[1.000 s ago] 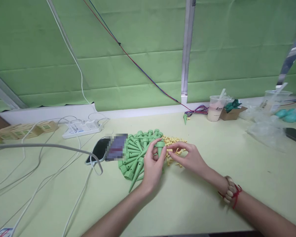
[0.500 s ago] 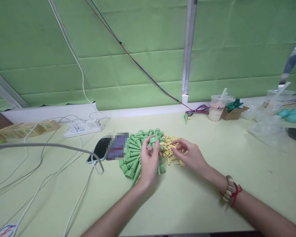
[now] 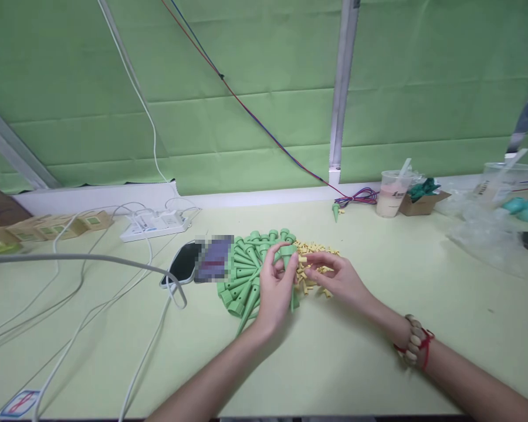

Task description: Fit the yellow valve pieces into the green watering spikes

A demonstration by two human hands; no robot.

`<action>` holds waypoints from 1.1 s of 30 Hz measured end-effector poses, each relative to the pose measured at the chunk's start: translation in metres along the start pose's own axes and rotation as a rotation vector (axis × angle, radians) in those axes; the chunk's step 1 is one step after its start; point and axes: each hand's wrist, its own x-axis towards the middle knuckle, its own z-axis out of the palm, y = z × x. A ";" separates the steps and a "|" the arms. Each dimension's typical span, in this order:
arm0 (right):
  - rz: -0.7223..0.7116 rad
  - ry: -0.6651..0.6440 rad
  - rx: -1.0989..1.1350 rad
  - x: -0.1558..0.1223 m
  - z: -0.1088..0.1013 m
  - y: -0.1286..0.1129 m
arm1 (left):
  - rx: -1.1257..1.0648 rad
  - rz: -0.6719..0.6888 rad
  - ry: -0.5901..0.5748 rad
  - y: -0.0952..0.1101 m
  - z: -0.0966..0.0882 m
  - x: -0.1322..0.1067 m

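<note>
My left hand (image 3: 278, 290) is closed around a green plastic watering spike (image 3: 287, 253), its wide cap up and its stem down. From the spike's side, just below the cap, a small yellow valve peg (image 3: 303, 259) sticks out to the right. The curled fingers of my right hand (image 3: 330, 275) are at the outer end of that peg, index finger above and thumb lower. More green spikes (image 3: 242, 272) lie fanned out in a pile under and left of my left hand. Loose yellow pegs (image 3: 310, 284) are heaped behind and beneath my right fingertips.
Two phones, one dark (image 3: 182, 264) and one with a blurred screen (image 3: 213, 261), lie left of the pile. White cables run from a power strip (image 3: 156, 225). At the back are a spike with a peg (image 3: 336, 212), a drink cup (image 3: 391, 196), a small carton (image 3: 422, 203) and plastic bags (image 3: 484, 234).
My right fingertips have closed in on the yellow peg at the spike's side. The view has shifted slightly, and my left hand still holds the spike upright.
</note>
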 end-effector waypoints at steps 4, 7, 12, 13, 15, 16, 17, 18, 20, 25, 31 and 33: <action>0.010 0.011 0.035 -0.003 0.003 -0.002 | -0.012 0.004 -0.060 -0.003 0.002 -0.005; 0.027 -0.027 0.070 -0.004 0.003 -0.004 | -0.031 0.007 -0.092 -0.003 0.002 -0.007; 0.055 -0.278 0.225 -0.005 0.002 -0.008 | -0.058 -0.001 -0.152 0.001 0.002 -0.005; 0.075 -0.343 0.265 -0.006 0.001 -0.010 | -0.059 -0.016 -0.183 0.002 0.002 -0.004; 0.156 -0.462 0.354 -0.007 -0.001 -0.013 | -0.055 -0.065 -0.235 0.003 0.001 -0.002; 0.215 -0.509 0.404 -0.008 -0.002 -0.014 | -0.051 -0.091 -0.249 0.004 0.001 0.000; 0.282 -0.545 0.455 -0.009 -0.002 -0.015 | -0.049 -0.111 -0.254 0.006 0.001 0.001; 0.349 -0.569 0.504 -0.010 -0.003 -0.017 | -0.050 -0.125 -0.255 0.007 0.000 0.002; 0.467 -0.590 0.594 -0.011 -0.003 -0.018 | -0.057 -0.140 -0.269 0.010 -0.001 0.004; 0.584 -0.549 0.768 -0.013 0.003 -0.016 | -0.017 -0.133 -0.335 0.017 -0.008 0.007; 0.337 -0.445 0.497 -0.010 0.001 -0.014 | 0.079 -0.107 -0.389 0.016 -0.012 0.009; 0.160 -0.347 0.202 -0.007 -0.003 -0.013 | 0.124 -0.090 -0.357 0.012 -0.011 0.010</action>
